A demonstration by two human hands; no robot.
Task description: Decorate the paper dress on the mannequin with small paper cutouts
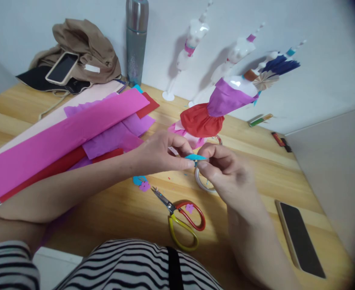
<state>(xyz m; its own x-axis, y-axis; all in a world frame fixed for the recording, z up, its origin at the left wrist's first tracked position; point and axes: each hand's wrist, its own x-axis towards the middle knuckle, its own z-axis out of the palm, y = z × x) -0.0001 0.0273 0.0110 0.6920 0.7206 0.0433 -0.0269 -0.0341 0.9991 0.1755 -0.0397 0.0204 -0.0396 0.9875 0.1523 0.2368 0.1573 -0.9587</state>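
Between my two hands is a small piece of blue paper. My left hand pinches its left end with thumb and forefinger. The right end sits in the pinch of my right hand. Beneath my right hand is a roll of tape, partly hidden. Scissors with one red and one yellow handle lie open on the table nearer to me. A purple paper flower rests by their tips, next to blue scraps. Another small purple flower lies inside the red handle.
Coloured paper sheets are stacked at left. Behind my hands stands a mini dress form in purple and red paper, with more white forms by the wall. A steel bottle, a cloth bag and a phone surround the work.
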